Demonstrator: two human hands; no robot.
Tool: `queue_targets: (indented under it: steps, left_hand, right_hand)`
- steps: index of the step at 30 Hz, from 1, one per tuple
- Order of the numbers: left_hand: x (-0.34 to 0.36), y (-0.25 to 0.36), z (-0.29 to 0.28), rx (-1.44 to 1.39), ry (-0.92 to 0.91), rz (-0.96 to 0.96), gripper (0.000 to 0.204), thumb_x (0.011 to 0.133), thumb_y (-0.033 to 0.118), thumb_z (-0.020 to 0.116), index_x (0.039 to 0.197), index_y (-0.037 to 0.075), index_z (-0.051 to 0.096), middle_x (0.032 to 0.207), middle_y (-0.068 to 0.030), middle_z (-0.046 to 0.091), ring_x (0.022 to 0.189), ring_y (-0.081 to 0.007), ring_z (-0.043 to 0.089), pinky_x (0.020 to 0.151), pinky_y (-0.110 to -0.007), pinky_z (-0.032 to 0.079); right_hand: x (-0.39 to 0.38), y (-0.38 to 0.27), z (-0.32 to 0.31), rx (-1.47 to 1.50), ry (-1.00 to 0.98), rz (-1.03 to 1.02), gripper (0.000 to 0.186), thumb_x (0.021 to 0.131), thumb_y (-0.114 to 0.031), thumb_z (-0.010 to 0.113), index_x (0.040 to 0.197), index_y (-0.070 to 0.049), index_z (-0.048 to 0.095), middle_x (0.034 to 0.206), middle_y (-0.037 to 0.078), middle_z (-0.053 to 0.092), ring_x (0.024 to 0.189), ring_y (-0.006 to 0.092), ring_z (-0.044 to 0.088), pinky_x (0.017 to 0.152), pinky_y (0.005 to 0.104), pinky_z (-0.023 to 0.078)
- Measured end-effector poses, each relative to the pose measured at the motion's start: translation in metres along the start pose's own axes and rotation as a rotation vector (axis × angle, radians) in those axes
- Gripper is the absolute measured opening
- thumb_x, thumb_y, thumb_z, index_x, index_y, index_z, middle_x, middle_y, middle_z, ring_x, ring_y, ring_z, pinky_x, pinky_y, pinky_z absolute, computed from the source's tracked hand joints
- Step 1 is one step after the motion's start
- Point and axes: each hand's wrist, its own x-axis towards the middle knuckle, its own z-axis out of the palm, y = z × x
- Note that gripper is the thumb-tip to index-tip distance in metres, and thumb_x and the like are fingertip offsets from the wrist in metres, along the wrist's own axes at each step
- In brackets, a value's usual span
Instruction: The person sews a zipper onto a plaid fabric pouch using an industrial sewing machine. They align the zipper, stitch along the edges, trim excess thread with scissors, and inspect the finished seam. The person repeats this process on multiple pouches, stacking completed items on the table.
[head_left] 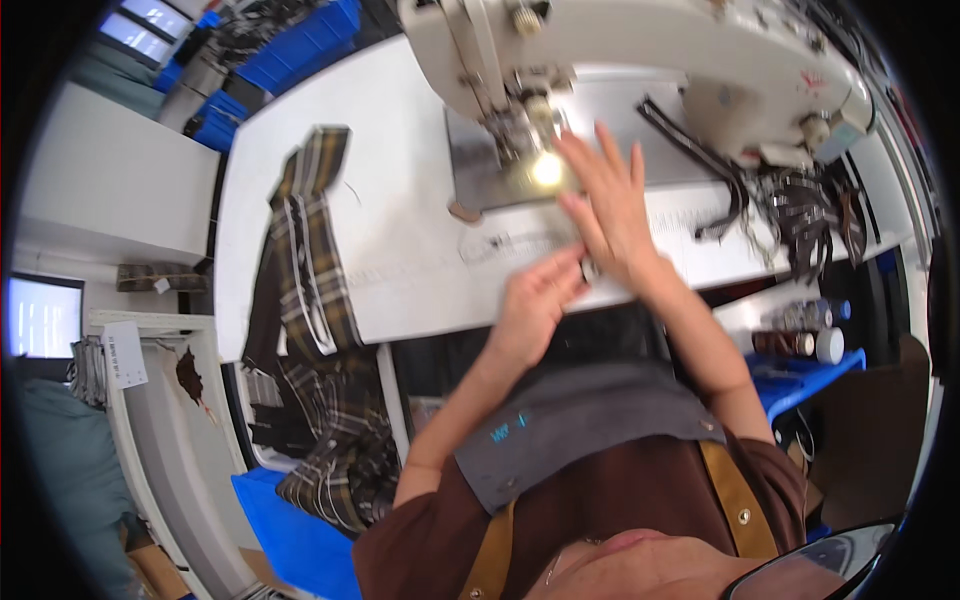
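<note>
My left hand (540, 297) is pinched on a small piece at the sewing table's near part, its fingertips at the base of my right thumb; what it holds is too small to make out. My right hand (610, 220) is open, fingers spread and raised just right of the lit needle area (530, 150) of a cream sewing machine (750, 55). The metal bed plate (640, 145) lies beneath. Plaid fabric strips (310, 240) with white lines drape over the left of the white table (390, 230).
Dark strips and tassels (805, 210) lie at the table's right. Below are bottles (790, 343) on a blue tray (810, 370). A blue bin (280, 530) stands low at the left, more bins (290, 50) at the back left, and a white frame (160, 430) beside the table.
</note>
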Motion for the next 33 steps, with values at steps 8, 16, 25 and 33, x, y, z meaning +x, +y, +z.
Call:
queue_targets:
  steps: [8, 16, 25, 33]
  left_hand:
    - [-0.005, 0.024, -0.014, -0.215, -0.141, 0.001, 0.039, 0.094, 0.016, 0.042, 0.129, 0.000, 0.039, 0.127, -0.0163, 0.047, 0.111, -0.0228, 0.052, 0.087, -0.029, 0.047]
    - [-0.013, 0.014, -0.025, -0.455, -0.303, -0.038, 0.039, 0.094, 0.020, 0.042, 0.128, 0.001, 0.038, 0.122, -0.0168, 0.051, 0.106, -0.0218, 0.055, 0.083, -0.030, 0.048]
    - [-0.020, 0.018, -0.016, -0.368, -0.145, -0.062, 0.041, 0.091, 0.013, 0.048, 0.128, 0.000, 0.037, 0.118, -0.0187, 0.052, 0.097, -0.0224, 0.060, 0.074, -0.026, 0.055]
    - [-0.023, 0.026, -0.011, -0.133, -0.119, -0.073, 0.041, 0.093, 0.016, 0.046, 0.128, -0.002, 0.039, 0.113, -0.0138, 0.056, 0.090, -0.0152, 0.061, 0.071, -0.024, 0.053]
  right_hand:
    - [-0.011, 0.051, -0.033, 0.556, 0.082, 0.375, 0.023, 0.088, -0.015, 0.051, 0.106, -0.003, 0.062, 0.096, 0.005, 0.063, 0.078, 0.0097, 0.055, 0.072, 0.0238, 0.042]
    - [-0.025, -0.004, -0.047, 1.205, -0.605, 0.424, 0.030, 0.083, -0.021, 0.059, 0.104, 0.000, 0.061, 0.076, 0.001, 0.061, 0.060, 0.0042, 0.048, 0.056, 0.0197, 0.038]
    - [-0.021, -0.002, -0.049, 1.064, -0.393, 0.560, 0.015, 0.082, -0.016, 0.061, 0.087, -0.004, 0.067, 0.052, -0.007, 0.042, 0.048, 0.0018, 0.034, 0.044, 0.0187, 0.026]
    - [-0.028, -0.024, -0.044, 1.002, -0.556, 0.520, 0.028, 0.073, -0.008, 0.070, 0.101, -0.006, 0.066, 0.050, -0.008, 0.033, 0.054, 0.0017, 0.034, 0.062, 0.0187, 0.038]
